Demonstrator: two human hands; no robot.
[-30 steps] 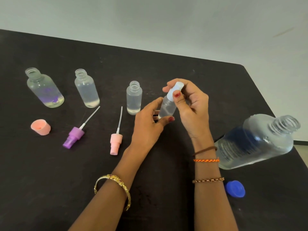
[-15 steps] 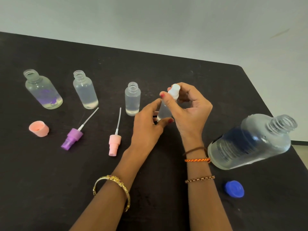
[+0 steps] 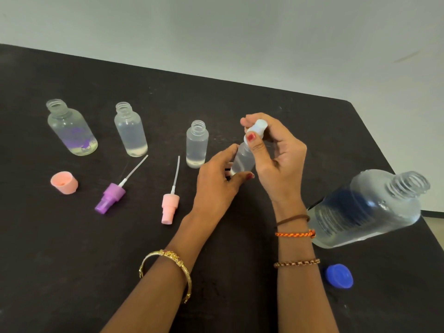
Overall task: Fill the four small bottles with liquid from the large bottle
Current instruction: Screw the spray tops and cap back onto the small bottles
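Left hand (image 3: pixel 216 186): we grasp the small clear plastic bottle (image 3: pixel 242 162)
Right hand (image 3: pixel 276 159): we pinch its white cap (image 3: pixel 258 127)

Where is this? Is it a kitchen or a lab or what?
Can't say for sure. It looks like a plain room at home or in a workroom: a black table beside a bare pale wall, with small bottles and loose caps on it.

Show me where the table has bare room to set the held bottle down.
Bare table lies near-left, below the peach cap and purple sprayer, and far behind the open bottles. Crowded: the row of bottles and sprayers, and between the right hand and large bottle.
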